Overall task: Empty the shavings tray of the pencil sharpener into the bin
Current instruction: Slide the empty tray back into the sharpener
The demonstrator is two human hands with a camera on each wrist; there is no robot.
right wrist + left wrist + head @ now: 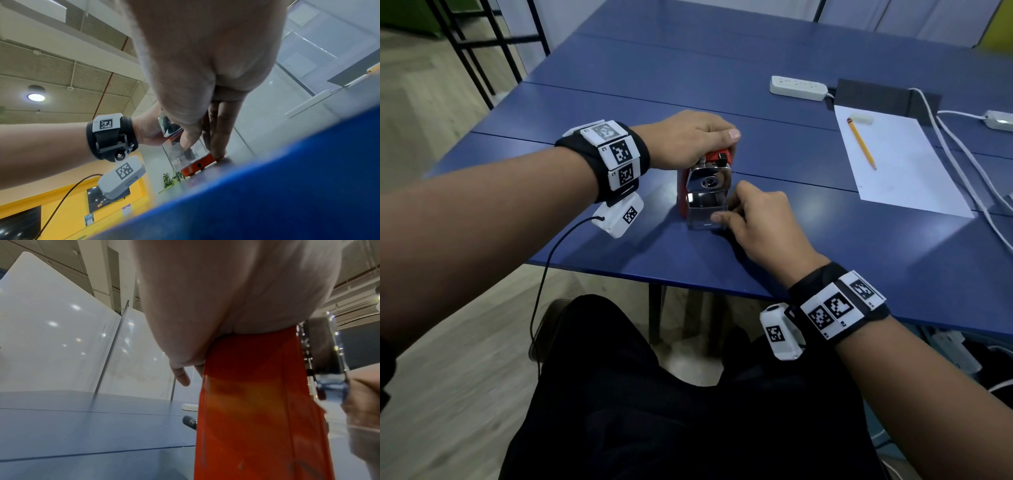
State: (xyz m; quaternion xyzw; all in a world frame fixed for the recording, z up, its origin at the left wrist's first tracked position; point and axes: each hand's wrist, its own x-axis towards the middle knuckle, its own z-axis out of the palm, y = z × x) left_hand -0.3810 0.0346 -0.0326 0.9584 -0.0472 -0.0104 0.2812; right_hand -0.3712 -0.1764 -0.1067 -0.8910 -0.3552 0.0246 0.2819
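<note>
From my head view, the red pencil sharpener point(703, 181) stands near the front edge of the blue tabletop point(825, 240). My left hand point(688, 137) is curled over its top, gripping it. My right hand point(753, 219) pinches the clear shavings tray point(703, 219) at the sharpener's base, thumb on the near face and fingers round the right side. To the right lie a sheet of paper point(904, 171) with a yellow pencil point(861, 144) and a white eraser point(863, 119) on it, and a white power strip point(798, 87) beyond.

Only my left wrist view shows the sharpener's plain red side wall, with my palm pressed on its top. Only my right wrist view shows the tray's see-through wall against the red base, my thumb point(190, 138) pressed on it.
</note>
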